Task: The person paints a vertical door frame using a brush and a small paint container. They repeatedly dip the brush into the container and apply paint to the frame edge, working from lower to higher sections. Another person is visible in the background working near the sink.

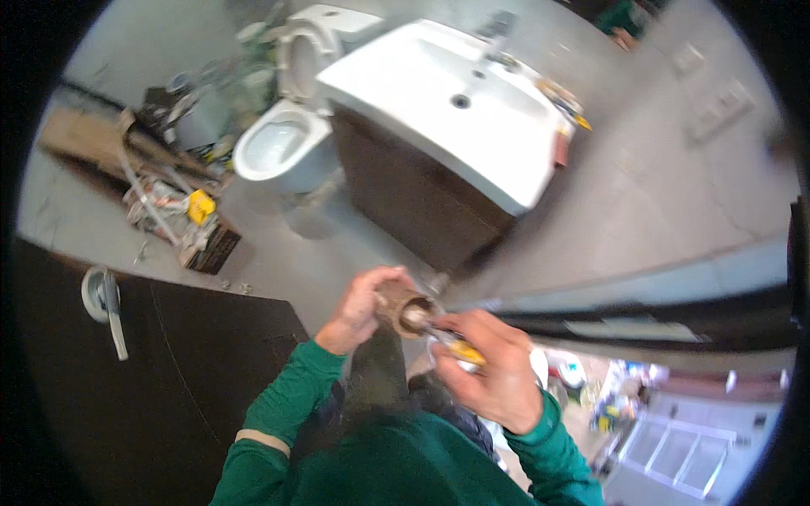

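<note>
My left hand (361, 305) is closed around a short brown hollow cylinder (391, 302), held in front of my body. Its open end faces toward the lower right, and something pale shows inside the rim. In my right hand (498, 367) is a screwdriver (466, 352) with a yellow handle. Its metal shaft reaches to the cylinder's mouth and appears to enter it; the tip is hidden. Motion blur hides the cylinder's exact kind.
Ahead stands a white washbasin (405, 72) on a dark cabinet (396, 181), beside a toilet (278, 148). Cluttered boxes (211, 244) line the left wall. A dark door (186, 363) with a lever handle (111, 312) is at lower left.
</note>
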A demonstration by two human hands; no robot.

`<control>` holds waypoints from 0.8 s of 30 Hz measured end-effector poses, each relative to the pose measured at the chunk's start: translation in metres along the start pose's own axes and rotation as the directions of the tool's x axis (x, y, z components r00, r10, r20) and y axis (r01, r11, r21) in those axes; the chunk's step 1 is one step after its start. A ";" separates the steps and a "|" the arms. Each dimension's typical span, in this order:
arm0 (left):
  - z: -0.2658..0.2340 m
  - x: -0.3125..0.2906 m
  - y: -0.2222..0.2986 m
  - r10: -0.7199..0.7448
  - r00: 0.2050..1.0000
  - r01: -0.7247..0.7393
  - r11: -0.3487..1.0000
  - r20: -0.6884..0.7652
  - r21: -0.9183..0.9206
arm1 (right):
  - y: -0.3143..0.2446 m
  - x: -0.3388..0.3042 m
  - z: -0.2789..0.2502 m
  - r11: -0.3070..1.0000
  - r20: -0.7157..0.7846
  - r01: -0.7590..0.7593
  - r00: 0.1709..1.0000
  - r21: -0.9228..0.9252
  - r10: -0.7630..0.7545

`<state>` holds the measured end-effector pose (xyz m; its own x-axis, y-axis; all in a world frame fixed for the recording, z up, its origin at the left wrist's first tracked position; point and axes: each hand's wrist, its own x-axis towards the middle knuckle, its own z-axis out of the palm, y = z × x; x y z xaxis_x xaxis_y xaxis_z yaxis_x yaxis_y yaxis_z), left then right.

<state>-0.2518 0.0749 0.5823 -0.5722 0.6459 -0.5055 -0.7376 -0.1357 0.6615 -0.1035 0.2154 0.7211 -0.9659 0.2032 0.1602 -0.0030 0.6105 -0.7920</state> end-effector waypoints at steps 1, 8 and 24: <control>0.014 -0.013 0.003 -0.045 0.999 0.045 0.999 0.003 0.010 | -0.013 -0.004 -0.011 0.998 0.030 -0.009 0.999 -0.065 0.010; 0.125 -0.105 0.003 -0.195 0.976 0.192 0.980 0.096 0.045 | -0.092 -0.082 -0.112 0.992 -0.082 -0.122 0.989 -0.016 0.120; 0.289 -0.212 -0.105 -0.429 0.870 0.412 0.903 0.244 0.117 | -0.129 -0.311 -0.217 0.974 -0.451 -0.198 0.863 0.112 0.227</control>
<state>0.0502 0.1693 0.7798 -0.0938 0.8035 -0.5879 -0.8603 0.2318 0.4541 0.2531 0.2392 0.9012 -0.7176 0.6595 0.2239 0.1595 0.4686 -0.8689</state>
